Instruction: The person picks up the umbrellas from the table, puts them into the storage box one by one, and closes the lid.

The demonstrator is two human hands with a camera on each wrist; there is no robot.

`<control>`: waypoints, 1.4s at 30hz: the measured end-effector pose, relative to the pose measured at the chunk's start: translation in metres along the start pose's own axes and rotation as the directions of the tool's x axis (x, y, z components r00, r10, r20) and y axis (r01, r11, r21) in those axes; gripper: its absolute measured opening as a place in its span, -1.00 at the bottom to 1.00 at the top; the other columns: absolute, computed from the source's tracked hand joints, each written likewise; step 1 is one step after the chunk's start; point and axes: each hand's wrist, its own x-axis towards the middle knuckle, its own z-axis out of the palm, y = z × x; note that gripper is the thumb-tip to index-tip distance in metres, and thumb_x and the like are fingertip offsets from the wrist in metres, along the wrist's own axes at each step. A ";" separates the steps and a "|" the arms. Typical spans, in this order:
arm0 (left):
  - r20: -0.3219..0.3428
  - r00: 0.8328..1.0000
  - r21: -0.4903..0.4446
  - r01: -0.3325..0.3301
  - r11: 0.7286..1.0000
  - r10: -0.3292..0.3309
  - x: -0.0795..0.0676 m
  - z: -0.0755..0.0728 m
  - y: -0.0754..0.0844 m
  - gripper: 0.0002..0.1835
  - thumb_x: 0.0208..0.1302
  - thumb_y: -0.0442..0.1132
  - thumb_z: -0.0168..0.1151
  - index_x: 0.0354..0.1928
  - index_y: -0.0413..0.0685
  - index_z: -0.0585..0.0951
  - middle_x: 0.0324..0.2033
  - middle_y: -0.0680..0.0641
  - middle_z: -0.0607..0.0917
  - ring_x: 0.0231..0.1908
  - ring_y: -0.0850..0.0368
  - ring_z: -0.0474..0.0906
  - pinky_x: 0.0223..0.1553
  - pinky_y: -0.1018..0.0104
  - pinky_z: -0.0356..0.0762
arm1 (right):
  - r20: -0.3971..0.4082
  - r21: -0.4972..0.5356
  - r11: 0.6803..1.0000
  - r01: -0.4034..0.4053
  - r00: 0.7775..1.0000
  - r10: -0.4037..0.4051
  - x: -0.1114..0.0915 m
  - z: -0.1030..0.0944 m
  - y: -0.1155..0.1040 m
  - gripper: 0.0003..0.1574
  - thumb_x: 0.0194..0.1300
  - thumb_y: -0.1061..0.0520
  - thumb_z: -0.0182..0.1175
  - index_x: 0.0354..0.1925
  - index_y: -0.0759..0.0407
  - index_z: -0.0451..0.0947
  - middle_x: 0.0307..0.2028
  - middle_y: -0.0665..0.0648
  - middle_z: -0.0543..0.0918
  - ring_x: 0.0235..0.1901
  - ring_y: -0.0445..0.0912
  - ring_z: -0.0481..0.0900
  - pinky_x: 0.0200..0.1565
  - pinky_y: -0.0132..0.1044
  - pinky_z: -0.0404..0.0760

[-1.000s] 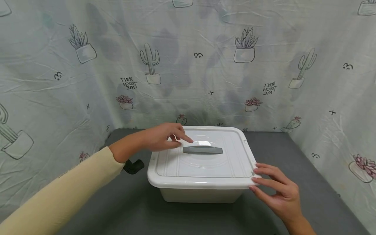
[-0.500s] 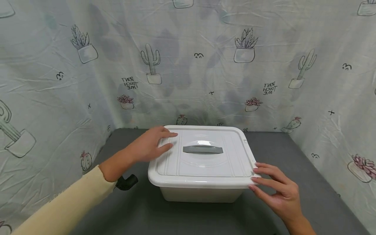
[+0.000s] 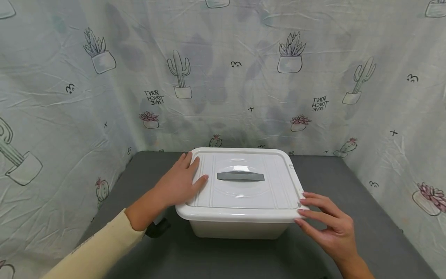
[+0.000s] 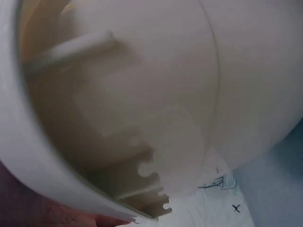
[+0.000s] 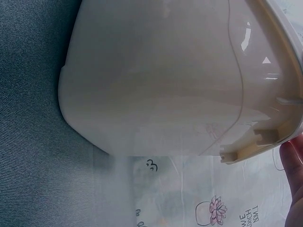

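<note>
A white plastic storage box (image 3: 237, 229) stands upright on the grey surface, with its white lid (image 3: 240, 197) lying on top. A grey handle (image 3: 240, 176) sits in the middle of the lid. My left hand (image 3: 177, 182) rests over the lid's left edge, its fingers spread and mostly straight. At the front right corner, my right hand (image 3: 329, 224) pinches the lid's rim, thumb low and fingers on the upper edge. The left wrist view looks up under the lid's rim (image 4: 71, 189); the right wrist view shows the box wall (image 5: 151, 85) and part of a finger (image 5: 294, 163).
A grey cloth-like surface (image 3: 324, 174) lies under the box. Fabric curtains (image 3: 244, 85) printed with potted plants enclose the back and sides. A black device (image 3: 157, 228) is at the left wrist, beside the box.
My left hand has moved from beside the lid's handle, leftward and down to the left edge, its fingers spreading. The right hand and the box stay in place.
</note>
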 end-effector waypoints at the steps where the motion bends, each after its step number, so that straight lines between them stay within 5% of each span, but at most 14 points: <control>1: -0.004 1.000 0.006 0.000 1.000 0.000 -0.001 0.000 0.001 -0.19 0.58 0.16 -0.10 0.59 -0.27 0.07 0.61 -0.37 -0.08 0.61 -0.35 -0.19 0.55 -0.27 0.07 | 0.000 0.001 1.000 0.000 1.000 0.000 0.000 0.000 0.000 -0.74 0.06 0.33 0.55 -0.32 0.52 0.73 -0.10 0.40 0.72 0.18 0.10 0.63 0.22 -0.38 0.62; 11: 0.025 1.000 0.119 0.004 0.993 -0.007 0.001 0.003 0.005 -0.16 0.59 0.16 -0.15 0.59 -0.36 0.01 0.62 -0.34 -0.11 0.62 -0.31 -0.21 0.60 -0.18 -0.05 | -0.004 -0.008 1.000 -0.029 1.000 0.029 -0.003 -0.001 0.000 -0.72 0.05 0.34 0.55 -0.30 0.53 0.73 -0.08 0.40 0.72 0.18 0.09 0.62 0.22 -0.39 0.61; 25: 0.037 0.999 0.169 -0.003 0.986 -0.004 0.001 0.003 0.007 -0.17 0.60 0.15 -0.19 0.59 -0.36 -0.01 0.61 -0.33 -0.08 0.63 -0.25 -0.23 0.63 -0.14 -0.16 | -0.055 0.120 0.991 -0.065 0.996 0.072 -0.009 0.001 0.003 -0.70 -0.03 0.46 0.53 -0.29 0.63 0.69 -0.05 0.44 0.70 0.20 0.12 0.63 0.25 -0.33 0.62; 42: 0.031 1.000 0.130 -0.001 0.991 -0.003 0.002 0.003 0.006 -0.18 0.60 0.13 -0.19 0.59 -0.35 -0.04 0.61 -0.34 -0.10 0.63 -0.24 -0.24 0.63 -0.13 -0.16 | -0.071 0.136 0.989 -0.050 0.996 0.060 -0.010 0.003 0.005 -0.69 -0.02 0.47 0.53 -0.29 0.65 0.68 -0.05 0.45 0.70 0.21 0.13 0.64 0.25 -0.32 0.62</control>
